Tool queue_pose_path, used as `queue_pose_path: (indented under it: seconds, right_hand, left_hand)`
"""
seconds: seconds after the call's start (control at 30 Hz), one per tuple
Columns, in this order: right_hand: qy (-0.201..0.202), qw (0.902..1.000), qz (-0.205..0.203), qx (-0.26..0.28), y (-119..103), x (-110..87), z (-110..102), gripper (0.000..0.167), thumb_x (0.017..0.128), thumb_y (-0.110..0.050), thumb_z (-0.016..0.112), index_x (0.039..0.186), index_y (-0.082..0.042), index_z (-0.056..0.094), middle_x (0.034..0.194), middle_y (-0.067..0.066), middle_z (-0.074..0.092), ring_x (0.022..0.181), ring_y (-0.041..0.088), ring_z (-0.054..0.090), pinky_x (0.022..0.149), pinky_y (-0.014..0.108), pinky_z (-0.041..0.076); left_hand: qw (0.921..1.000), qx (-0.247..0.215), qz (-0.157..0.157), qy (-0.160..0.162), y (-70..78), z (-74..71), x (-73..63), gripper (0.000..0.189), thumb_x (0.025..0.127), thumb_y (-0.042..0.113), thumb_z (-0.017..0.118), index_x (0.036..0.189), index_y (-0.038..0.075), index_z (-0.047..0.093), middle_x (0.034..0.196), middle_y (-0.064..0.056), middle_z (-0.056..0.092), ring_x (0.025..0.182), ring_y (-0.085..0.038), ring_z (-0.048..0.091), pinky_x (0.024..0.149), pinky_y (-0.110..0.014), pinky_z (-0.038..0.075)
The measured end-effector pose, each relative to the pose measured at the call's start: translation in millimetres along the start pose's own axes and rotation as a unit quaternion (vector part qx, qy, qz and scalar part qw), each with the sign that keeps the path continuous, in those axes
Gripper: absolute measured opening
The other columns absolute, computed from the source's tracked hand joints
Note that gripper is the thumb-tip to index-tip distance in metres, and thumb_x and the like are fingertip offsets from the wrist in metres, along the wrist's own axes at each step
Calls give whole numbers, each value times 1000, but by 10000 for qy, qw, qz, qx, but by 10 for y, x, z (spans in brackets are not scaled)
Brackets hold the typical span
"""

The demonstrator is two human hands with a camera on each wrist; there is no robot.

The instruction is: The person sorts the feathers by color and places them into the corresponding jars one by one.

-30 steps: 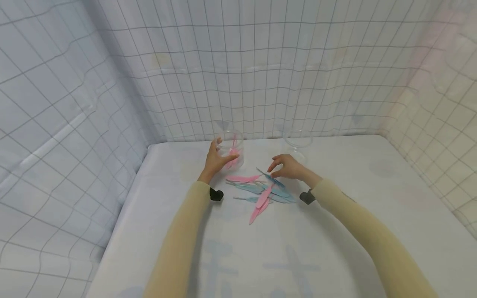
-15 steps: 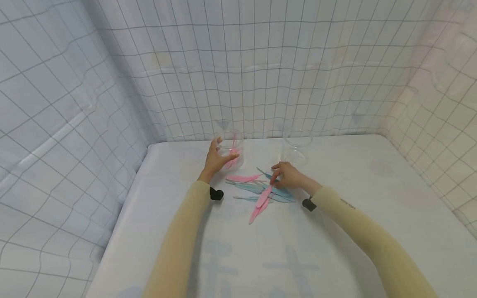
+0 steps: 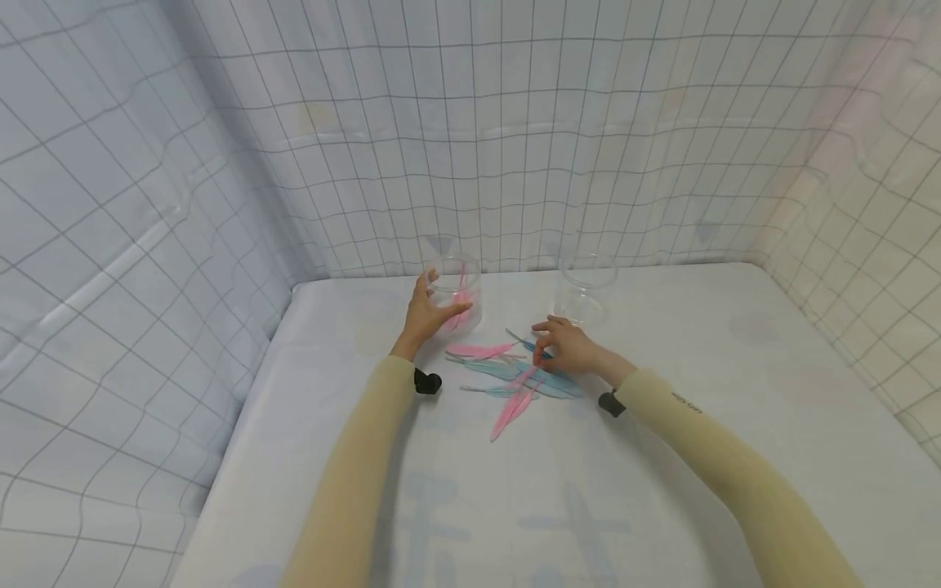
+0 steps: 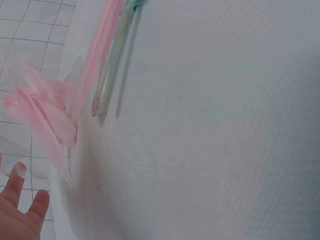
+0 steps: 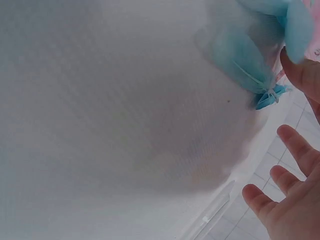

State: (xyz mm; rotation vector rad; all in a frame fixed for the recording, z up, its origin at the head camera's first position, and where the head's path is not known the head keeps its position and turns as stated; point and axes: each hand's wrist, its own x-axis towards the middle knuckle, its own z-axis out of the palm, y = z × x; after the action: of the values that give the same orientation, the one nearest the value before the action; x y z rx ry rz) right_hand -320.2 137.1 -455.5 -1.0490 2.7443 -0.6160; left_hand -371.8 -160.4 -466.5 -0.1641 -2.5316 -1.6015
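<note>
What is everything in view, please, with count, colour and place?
table: one, white cover, centre
gridded sheeting: count unclear, white with dark lines, back and sides
left container: one, transparent, near the table's far edge
right container: one, transparent, near that edge
enclosed feathers: several, pink, inside the left container
loose pink feathers: several, pink, on the table
blue feathers: several, light and darker blue, among them
sleeves: two, pale yellow, left and right
wrist devices: two, black, at sleeve ends
left hand: one, bare, around the left container
right hand: one, bare, pinching a pink feather

A booth-like enclosure, whether in a home or workplace unclear: white checked sheets [image 3: 515, 122] hang behind the desk [image 3: 698, 327] and along its left and right sides.
</note>
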Motion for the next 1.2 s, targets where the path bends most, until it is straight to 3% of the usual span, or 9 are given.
queue_pose_path:
  seconds: [0.4, 0.6, 0.77, 1.0, 1.1, 1.2]
  right_hand:
    - [818, 9945, -622, 211, -25, 87, -23, 9, 83, -13, 74, 84, -15, 65, 132, 25, 49, 130, 50, 26, 97, 68, 24]
    - [1472, 9848, -724, -568, -163, 200, -158, 6, 82, -16, 71, 82, -17, 65, 130, 17, 52, 133, 39, 29, 100, 61, 27]
    - [2224, 9617, -758, -1409, -314, 333, -413, 10, 79, -16, 72, 81, -14, 63, 131, 14, 52, 135, 36, 27, 105, 55, 22]
    - [3262, 9136, -736, -2312, -426, 598, -685, 8, 79, -12, 71, 80, -10, 62, 131, 16, 51, 136, 34, 26, 108, 53, 16]
    - [3418, 8997, -637, -2638, -459, 715, -747, 8, 79, -9, 69, 80, -9, 62, 132, 16, 51, 137, 34, 24, 109, 53, 14]
    - [3295, 8932, -386, -3036, -522, 805, -797, 6, 81, -9, 68, 84, -9, 63, 134, 16, 49, 139, 33, 20, 110, 53, 10]
  left_hand:
    - [10000, -14, -7, 12, 6, -26, 7, 100, 72, 42, 82, 147, 13, 23, 148, -6, 31, 133, -32, 29, 102, -49, 33]
    - [10000, -33, 16, 26, 29, -38, 12, 100, 73, 40, 82, 147, 13, 22, 148, -6, 31, 134, -32, 28, 102, -49, 33]
    - [10000, -10, 23, 41, 39, -45, 13, 99, 73, 39, 82, 148, 12, 22, 148, -6, 32, 134, -32, 29, 102, -49, 33]
    - [10000, 38, -53, 35, 17, -25, 5, 100, 72, 41, 82, 147, 13, 23, 148, -4, 32, 133, -30, 30, 101, -48, 34]
    - [9999, -27, -93, 39, 8, -12, -7, 100, 71, 43, 83, 147, 13, 24, 147, -5, 33, 132, -30, 31, 101, -49, 34]
    - [9999, -96, -102, 58, -1, 3, -16, 100, 71, 43, 83, 146, 13, 25, 147, -5, 34, 132, -31, 30, 101, -49, 33]
